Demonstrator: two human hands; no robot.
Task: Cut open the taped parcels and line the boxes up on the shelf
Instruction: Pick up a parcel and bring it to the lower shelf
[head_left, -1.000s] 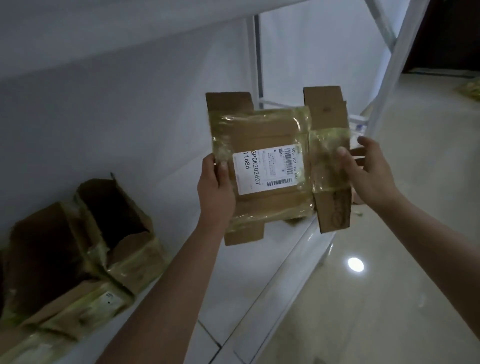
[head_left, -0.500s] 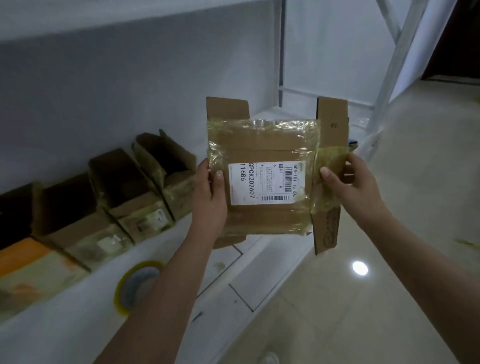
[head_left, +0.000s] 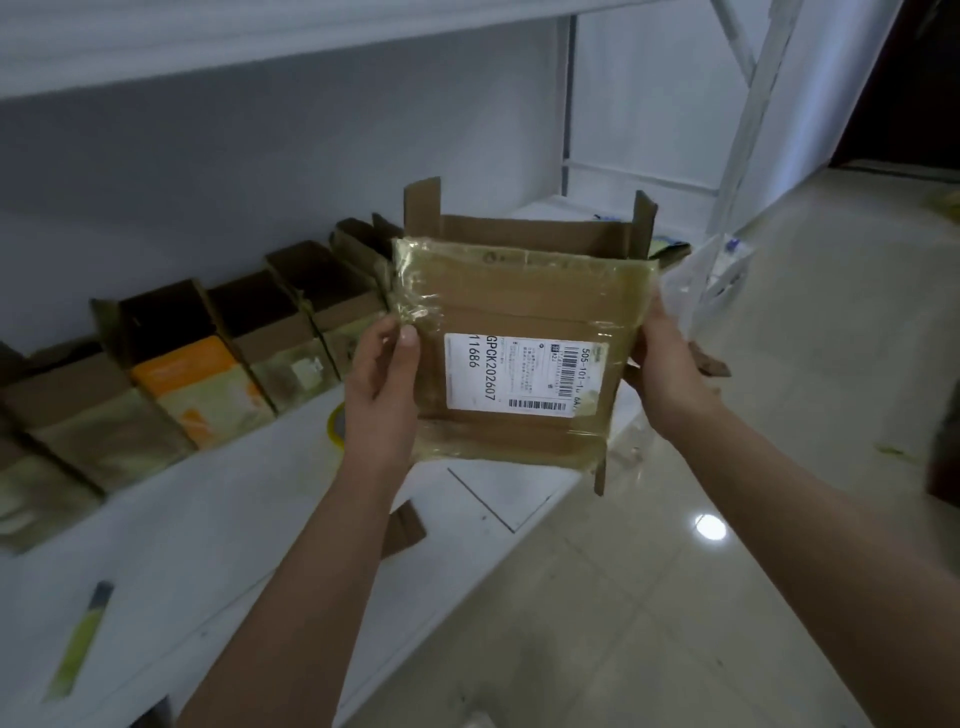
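While both hands, left (head_left: 382, 382) and right (head_left: 670, 374), grip the opened box (head_left: 519, 332) edges, bare shelf (head_left: 218, 525) below

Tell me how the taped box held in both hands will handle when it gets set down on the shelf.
The box looks light: the left hand and right hand hold it by its edges alone. Glossy tape may make it slippery. Its raised open flaps will probably flop, and standing on a narrow side it might tip.

A pale grey wall (head_left: 218, 171) is being seen behind white shelving, whose upright frame (head_left: 748, 109) is leaning diagonally at the right. Overhead light is being reflected as a bright spot (head_left: 710, 526) on the glossy tiled floor (head_left: 675, 623); what may be a dark doorway (head_left: 914, 78) is being glimpsed beyond.
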